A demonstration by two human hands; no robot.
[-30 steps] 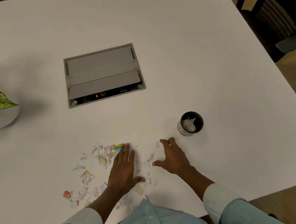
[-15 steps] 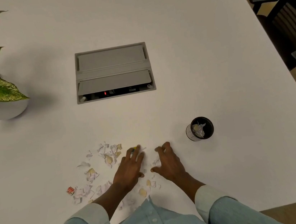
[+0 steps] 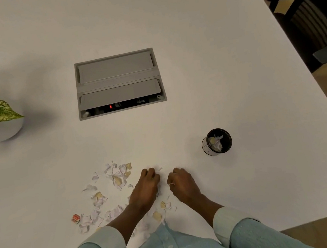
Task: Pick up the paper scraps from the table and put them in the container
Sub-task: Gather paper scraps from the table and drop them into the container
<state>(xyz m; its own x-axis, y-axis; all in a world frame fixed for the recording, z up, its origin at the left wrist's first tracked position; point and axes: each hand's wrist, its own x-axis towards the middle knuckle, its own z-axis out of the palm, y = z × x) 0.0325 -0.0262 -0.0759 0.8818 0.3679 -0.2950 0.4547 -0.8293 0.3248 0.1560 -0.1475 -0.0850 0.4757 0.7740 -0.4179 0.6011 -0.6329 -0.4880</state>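
Mostly bare white table (image 3: 211, 55), black chair (image 3: 315, 20)

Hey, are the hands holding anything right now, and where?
Both hands, left and right, are curled over paper scraps on the table; what they actually grip is hidden.

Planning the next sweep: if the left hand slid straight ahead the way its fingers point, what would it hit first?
The left hand would probably first meet the small white scrap at its knuckles. Beyond that lies bare table up to the grey cable box.

Crumpled paper scraps (image 3: 115, 179), matt table (image 3: 214, 75)
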